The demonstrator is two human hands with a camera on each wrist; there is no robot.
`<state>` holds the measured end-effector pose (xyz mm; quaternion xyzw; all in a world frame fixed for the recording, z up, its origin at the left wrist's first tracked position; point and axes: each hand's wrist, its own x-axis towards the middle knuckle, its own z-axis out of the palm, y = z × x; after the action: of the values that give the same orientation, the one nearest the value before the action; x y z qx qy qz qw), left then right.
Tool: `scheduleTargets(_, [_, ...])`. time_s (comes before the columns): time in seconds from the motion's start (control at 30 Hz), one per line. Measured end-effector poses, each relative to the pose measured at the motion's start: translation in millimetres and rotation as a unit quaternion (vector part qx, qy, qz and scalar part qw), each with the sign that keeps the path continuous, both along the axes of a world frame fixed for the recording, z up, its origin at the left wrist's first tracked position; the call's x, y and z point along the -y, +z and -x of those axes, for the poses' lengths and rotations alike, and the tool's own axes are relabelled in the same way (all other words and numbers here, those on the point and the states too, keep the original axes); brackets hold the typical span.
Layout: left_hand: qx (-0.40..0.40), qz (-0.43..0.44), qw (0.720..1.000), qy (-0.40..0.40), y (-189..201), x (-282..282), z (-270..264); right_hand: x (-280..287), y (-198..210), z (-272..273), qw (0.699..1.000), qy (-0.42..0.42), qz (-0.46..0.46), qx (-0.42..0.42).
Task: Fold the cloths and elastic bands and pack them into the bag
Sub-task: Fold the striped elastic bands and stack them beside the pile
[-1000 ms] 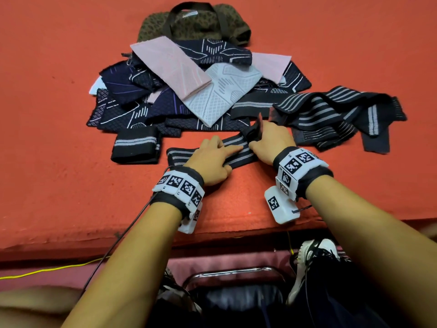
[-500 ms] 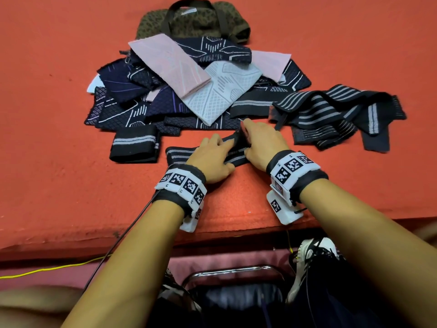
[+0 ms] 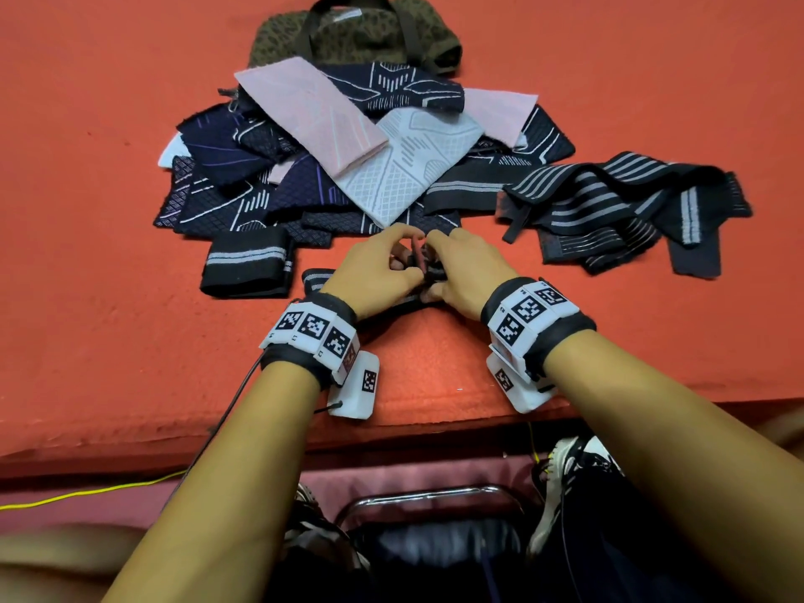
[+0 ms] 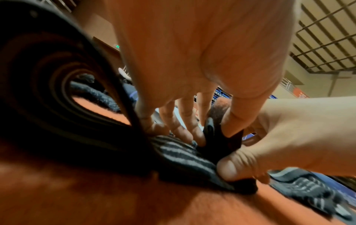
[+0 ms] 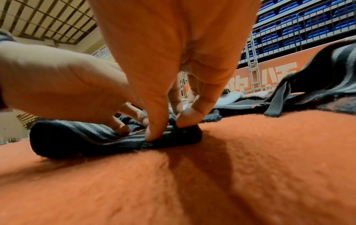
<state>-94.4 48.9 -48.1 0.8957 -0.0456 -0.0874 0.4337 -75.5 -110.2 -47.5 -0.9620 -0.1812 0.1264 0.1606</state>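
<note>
A black elastic band with grey stripes [image 3: 316, 277] lies near the front of the orange table, mostly hidden by my hands. My left hand [image 3: 402, 254] and right hand [image 3: 435, 259] meet over it. In the left wrist view my left hand [image 4: 213, 135] pinches the band's raised black end [image 4: 221, 146] between thumb and fingers. In the right wrist view my right hand [image 5: 167, 129] pinches the folded band [image 5: 86, 132] at its right fold. A folded band [image 3: 248, 263] lies to the left. The brown patterned bag [image 3: 361, 37] sits at the back, behind the cloth pile [image 3: 348, 158].
A loose heap of striped elastic bands [image 3: 622, 206] lies to the right of my hands. The table's front edge [image 3: 130, 433] runs just below my wrists. Under it are a metal chair frame [image 3: 426, 498], shoes and a yellow cable [image 3: 87, 493].
My right hand carried the band's right end leftward over the band. My left hand rose from pressing flat and now pinches that end with the right hand.
</note>
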Motion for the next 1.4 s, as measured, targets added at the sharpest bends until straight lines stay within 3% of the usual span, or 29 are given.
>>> scheduleTargets(0.17, [-0.051, 0.075, 0.994, 0.068, 9, -7, -4, 2, -1, -2, 1.000, 0.010, 0.003, -0.002])
scheduleTargets(0.3, [-0.051, 0.003, 0.998, 0.040, 6, -12, -4, 0, -3, 0, 1.000, 0.010, -0.001, 0.006])
scheduleTargets(0.5, [-0.097, 0.003, 0.995, 0.012, -1, -7, -2, -1, -5, 0, 1.000, 0.003, -0.009, -0.001])
scheduleTargets(0.8, [-0.051, -0.038, 0.998, 0.009, -4, -7, -3, 0, -4, 1, 1.000, 0.005, -0.010, -0.011])
scheduleTargets(1.17, [-0.062, 0.094, 0.993, 0.035, 4, -4, 0, 1, -3, 1, 1.000, 0.002, -0.013, -0.017])
scheduleTargets(1.4, [-0.087, 0.091, 0.990, 0.056, 4, -7, -5, 1, -3, 0, 1.000, 0.017, -0.004, -0.004])
